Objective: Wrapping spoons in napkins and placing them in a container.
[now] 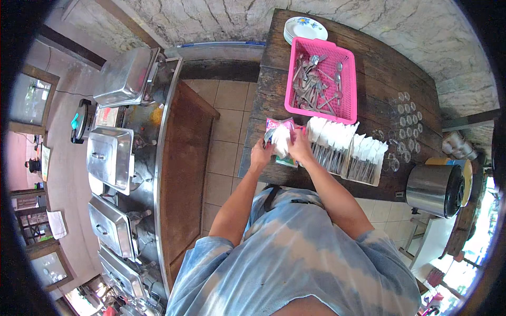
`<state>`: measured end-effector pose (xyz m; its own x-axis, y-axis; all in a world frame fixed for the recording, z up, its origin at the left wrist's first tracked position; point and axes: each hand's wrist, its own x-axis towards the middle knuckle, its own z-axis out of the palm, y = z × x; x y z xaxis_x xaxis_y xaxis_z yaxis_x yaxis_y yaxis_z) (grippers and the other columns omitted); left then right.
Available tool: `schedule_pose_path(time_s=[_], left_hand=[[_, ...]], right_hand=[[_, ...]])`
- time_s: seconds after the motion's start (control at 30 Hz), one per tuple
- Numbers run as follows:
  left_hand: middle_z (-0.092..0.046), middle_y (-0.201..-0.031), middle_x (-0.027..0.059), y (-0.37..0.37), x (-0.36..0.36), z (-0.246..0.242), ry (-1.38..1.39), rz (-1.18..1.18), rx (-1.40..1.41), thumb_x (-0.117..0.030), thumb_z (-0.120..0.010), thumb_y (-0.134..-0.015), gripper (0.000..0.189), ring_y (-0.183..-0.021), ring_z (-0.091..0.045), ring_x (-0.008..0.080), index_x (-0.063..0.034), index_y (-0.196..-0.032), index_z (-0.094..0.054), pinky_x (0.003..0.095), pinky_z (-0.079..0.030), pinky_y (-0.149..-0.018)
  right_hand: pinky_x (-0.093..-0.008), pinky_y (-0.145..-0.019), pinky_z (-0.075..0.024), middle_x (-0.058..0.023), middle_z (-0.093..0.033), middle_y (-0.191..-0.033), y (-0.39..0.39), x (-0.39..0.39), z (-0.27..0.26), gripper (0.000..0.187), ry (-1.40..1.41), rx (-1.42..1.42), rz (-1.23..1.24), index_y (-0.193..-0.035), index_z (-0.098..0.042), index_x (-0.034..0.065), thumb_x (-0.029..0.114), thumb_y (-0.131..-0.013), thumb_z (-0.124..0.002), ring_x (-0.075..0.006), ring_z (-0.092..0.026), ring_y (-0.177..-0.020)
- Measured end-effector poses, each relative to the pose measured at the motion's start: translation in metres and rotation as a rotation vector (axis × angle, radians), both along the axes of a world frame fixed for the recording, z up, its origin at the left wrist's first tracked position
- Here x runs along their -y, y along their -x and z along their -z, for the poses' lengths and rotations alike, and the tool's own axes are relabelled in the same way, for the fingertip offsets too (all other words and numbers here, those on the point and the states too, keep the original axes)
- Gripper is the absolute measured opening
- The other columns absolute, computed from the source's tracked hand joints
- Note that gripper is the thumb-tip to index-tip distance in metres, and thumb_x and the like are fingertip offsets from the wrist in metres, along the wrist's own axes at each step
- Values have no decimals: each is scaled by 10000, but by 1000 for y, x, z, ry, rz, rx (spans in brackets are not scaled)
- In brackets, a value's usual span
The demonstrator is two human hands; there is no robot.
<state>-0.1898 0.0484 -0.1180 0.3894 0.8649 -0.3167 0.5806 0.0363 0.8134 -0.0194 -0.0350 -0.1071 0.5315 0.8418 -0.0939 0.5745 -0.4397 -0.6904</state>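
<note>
Both of my hands are at a bundle of white paper napkins (pixel 281 139) in an opened plastic packet (pixel 272 125) near the front left of the dark wooden table. My left hand (pixel 262 151) grips the left side of the bundle. On its right side, my right hand (pixel 299 147) has its fingers against the napkins. Just right of it stand rows of cutlery (pixel 326 157) with white paper over their upper ends, partly in a light tray (pixel 365 181). Behind them, a pink plastic basket (pixel 351 91) holds loose forks and spoons.
White plates (pixel 303 29) with a flower design are stacked behind the basket. Several clear glasses (pixel 409 120) stand on the right of the table (pixel 371 75), near a steel drink dispenser (pixel 431 189). Lidded steel chafing dishes (pixel 110 158) line a counter on the left.
</note>
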Motion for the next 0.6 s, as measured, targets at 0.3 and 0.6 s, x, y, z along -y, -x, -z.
schedule_pose_path(time_s=[0.3, 0.6], left_hand=[[-716, -1074, 257, -6, 6, 16, -53, -39, 24, -364, -792, -831, 492, -1058, -688, 411, 7, -1131, -671, 473, -523, -887], [-719, -1034, 257, 9, -4, 15, 49, -1, 27, -322, -732, -886, 372, -1043, -679, 439, -10, -1078, -669, 496, -521, -870]], right_hand=[[-488, -938, -528, -277, -651, -1149, 6, 1, -9, 637, -153, 173, -161, -1294, -567, 7, 320, -812, -842, -433, -666, -1029], [-471, -827, -556, -171, -732, -936, 4, -15, 28, 345, -105, -304, 113, -1168, -660, 47, 53, -828, -725, -402, -712, -869]])
